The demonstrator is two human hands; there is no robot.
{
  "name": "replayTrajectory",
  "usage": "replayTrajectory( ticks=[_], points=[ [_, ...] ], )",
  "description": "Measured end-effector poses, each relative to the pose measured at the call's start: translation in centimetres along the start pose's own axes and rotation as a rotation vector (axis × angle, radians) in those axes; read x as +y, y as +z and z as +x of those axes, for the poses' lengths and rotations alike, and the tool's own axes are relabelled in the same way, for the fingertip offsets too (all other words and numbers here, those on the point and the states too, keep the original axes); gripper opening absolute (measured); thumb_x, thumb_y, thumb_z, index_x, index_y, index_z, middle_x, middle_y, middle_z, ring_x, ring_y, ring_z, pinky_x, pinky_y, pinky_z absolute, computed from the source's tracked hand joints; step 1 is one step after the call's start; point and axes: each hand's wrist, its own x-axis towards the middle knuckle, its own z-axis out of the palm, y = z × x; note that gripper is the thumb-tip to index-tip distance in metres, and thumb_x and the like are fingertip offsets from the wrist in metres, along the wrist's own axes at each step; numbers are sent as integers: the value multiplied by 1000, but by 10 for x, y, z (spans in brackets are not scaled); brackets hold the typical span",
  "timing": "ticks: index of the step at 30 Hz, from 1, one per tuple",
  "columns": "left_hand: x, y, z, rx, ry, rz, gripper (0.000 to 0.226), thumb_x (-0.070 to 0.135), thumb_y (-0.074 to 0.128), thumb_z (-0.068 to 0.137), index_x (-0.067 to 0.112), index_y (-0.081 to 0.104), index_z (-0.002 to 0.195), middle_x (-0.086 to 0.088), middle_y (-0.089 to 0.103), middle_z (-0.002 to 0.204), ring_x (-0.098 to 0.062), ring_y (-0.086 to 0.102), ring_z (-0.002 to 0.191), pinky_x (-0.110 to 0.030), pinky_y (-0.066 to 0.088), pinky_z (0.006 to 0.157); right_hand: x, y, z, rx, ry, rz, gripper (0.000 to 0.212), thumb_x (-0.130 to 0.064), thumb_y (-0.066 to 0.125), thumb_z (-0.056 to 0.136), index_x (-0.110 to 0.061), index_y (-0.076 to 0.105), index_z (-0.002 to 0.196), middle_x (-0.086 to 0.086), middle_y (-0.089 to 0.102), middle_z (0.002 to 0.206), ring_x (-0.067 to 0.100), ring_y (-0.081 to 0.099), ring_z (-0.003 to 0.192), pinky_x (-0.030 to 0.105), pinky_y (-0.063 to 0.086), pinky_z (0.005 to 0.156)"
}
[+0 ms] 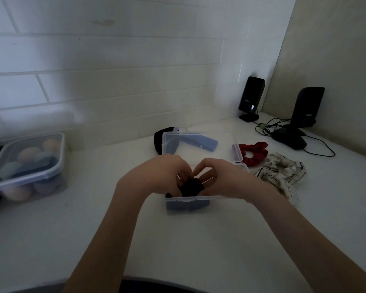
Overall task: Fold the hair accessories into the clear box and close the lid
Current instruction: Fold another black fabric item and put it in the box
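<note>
The clear box (pixel 186 200) stands open at the centre of the white counter, its lid (pixel 199 144) tilted up behind it. Both hands are over the box: my left hand (pixel 156 176) and my right hand (pixel 222 178) pinch a black hair accessory (pixel 190 187) between their fingertips, pressing it into the box. Something dark blue shows through the box's front wall. Behind the lid lie a black headband (pixel 159 138) and a blue headband (pixel 203 142). To the right lie a red scrunchie (pixel 255 153) and a cream striped fabric accessory (pixel 281 172).
A lidded clear container (pixel 28 166) of pastel rounded sponges sits at the left. Two black speakers (pixel 251 98) (pixel 306 108) with trailing cables (pixel 268 127) and a dark mouse (pixel 290 138) occupy the back right corner. A tiled wall runs behind the counter.
</note>
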Motion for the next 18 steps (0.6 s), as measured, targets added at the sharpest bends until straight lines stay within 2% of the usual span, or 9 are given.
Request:
replayTrajectory(
  ticks=[3, 6, 9, 11, 12, 15, 16, 18],
  points=[
    [-2, 0, -1, -8, 9, -54, 46, 2, 69, 73, 19, 65, 116, 3, 72, 109, -8, 69, 92, -22, 54, 81, 2, -1, -1, -25, -2, 105, 39, -4, 76, 73, -18, 60, 105, 7, 69, 103, 21, 70, 92, 42, 56, 86],
    [-3, 0, 0, -9, 5, -65, 45, 1, 69, 72, 17, 66, 115, 2, 73, 106, -8, 68, 88, -18, 51, 75, 3, -2, 0, -35, -1, 44, 37, -8, 76, 73, -22, 61, 104, 4, 69, 103, 19, 70, 92, 41, 56, 88],
    [-2, 5, 5, 8, 9, -4, 34, 7, 68, 74, 16, 69, 108, -1, 72, 95, -12, 64, 81, -21, 49, 72, -2, -3, -1, -20, -19, -187, 36, -19, 75, 74, -23, 63, 108, 0, 69, 105, 15, 67, 91, 28, 56, 77],
    [0, 8, 8, 19, 12, 40, 24, 10, 65, 78, 13, 72, 101, -5, 69, 90, -17, 61, 77, -24, 48, 70, -8, -4, -1, -36, -46, -298, 33, -23, 73, 76, -20, 67, 109, -2, 69, 105, 13, 64, 87, 15, 47, 66],
    [1, 9, 9, 21, 9, 53, 20, 11, 63, 79, 13, 73, 97, -6, 68, 87, -18, 59, 73, -25, 47, 68, -10, -4, 0, -44, -54, -325, 31, -23, 73, 76, -18, 68, 106, -2, 70, 103, 13, 63, 85, 14, 45, 64],
    [2, 9, 10, 7, -6, 96, 17, 9, 63, 79, 11, 73, 92, 2, 56, 65, -12, 49, 57, -26, 41, 63, -15, 1, 6, -55, -53, -426, 31, -25, 75, 74, -17, 67, 103, -4, 63, 95, 13, 57, 82, 18, 44, 63],
    [2, 8, 10, -4, -11, 111, 18, 8, 64, 78, 11, 73, 94, 5, 54, 63, -10, 48, 56, -26, 41, 64, -16, 2, 9, -56, -51, -458, 34, -27, 76, 74, -17, 64, 104, -5, 57, 94, 13, 53, 82, 20, 43, 67],
    [3, 6, 10, -27, -18, 128, 22, 9, 66, 78, 11, 72, 99, 1, 63, 73, -14, 52, 63, -26, 43, 66, -17, 4, 11, -68, -68, -502, 39, -28, 75, 75, -16, 61, 110, -5, 49, 94, 13, 49, 83, 24, 41, 72]
  ],
)
